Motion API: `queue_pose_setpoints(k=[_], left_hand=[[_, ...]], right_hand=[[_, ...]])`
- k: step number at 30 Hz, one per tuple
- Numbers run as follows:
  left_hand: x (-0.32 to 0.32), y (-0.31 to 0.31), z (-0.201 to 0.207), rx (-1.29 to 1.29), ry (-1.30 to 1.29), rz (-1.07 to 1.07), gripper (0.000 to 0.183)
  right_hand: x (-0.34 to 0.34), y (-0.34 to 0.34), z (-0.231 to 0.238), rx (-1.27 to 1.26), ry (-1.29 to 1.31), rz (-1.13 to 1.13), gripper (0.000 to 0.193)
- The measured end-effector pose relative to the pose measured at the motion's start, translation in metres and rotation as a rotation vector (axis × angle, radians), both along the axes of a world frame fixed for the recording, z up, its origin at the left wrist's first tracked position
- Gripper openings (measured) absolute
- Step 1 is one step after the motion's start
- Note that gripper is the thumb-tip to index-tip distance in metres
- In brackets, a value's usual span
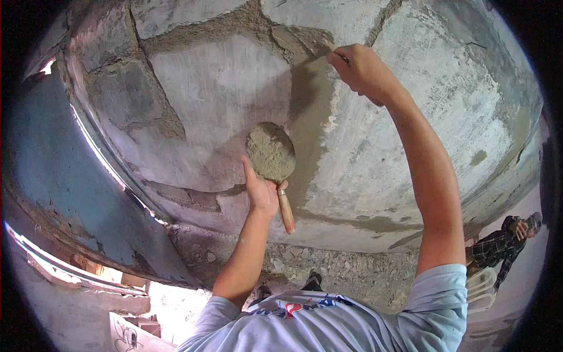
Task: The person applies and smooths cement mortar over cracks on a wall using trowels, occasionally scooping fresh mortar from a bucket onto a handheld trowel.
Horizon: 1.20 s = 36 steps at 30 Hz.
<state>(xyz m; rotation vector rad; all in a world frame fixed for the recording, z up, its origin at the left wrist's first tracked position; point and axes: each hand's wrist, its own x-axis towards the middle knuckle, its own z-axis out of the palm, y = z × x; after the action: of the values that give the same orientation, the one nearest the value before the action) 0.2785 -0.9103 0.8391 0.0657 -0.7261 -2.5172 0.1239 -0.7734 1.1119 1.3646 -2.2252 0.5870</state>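
My left hand (pixel 264 193) holds up a round pan (pixel 282 175) by its underside, thumb along the rim. Grey wet mortar (pixel 270 149) fills it, and its wooden handle (pixel 286 212) points down past my fingers. Higher up, my right hand (pixel 360 70) is closed around a small tool that looks like a trowel; the fist hides most of it. Its working end meets the wall near a patch of mortar (pixel 305 42). A band of damp mortar (pixel 311 129) runs down the wall (pixel 217 94) between my hands.
Grooves filled with rough mortar (pixel 199 32) cross the wall. Rubble (pixel 328 264) covers the ground by my shoes. At left stands a blue panel (pixel 82 182) with peeling paint. A person in a checked shirt (pixel 498 246) is at far right beside a white chair (pixel 482 287).
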Motion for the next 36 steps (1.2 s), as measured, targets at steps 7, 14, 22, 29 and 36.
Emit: queue_pose_setpoints(k=[7,14,22,29,36], left_hand=[[0.020,0.008,-0.011,-0.015,-0.068,0.039,0.077],[0.019,0.014,-0.022,0.030,-0.091,0.048,0.077],[0.023,0.009,-0.028,0.015,-0.082,0.048,0.075],[0.033,0.013,-0.036,0.005,-0.102,0.042,0.074],[0.036,0.011,-0.043,0.012,-0.126,0.045,0.073]], right_hand=[[0.010,0.014,-0.041,-0.318,-0.623,0.129,0.038],[0.004,-0.043,-0.075,-0.431,-0.757,0.274,0.039],[0.017,0.001,-0.094,-0.323,-0.761,0.107,0.037],[0.011,-0.036,-0.068,-0.478,-0.731,0.326,0.041],[0.011,-0.036,-0.080,-0.296,-0.790,0.189,0.040]])
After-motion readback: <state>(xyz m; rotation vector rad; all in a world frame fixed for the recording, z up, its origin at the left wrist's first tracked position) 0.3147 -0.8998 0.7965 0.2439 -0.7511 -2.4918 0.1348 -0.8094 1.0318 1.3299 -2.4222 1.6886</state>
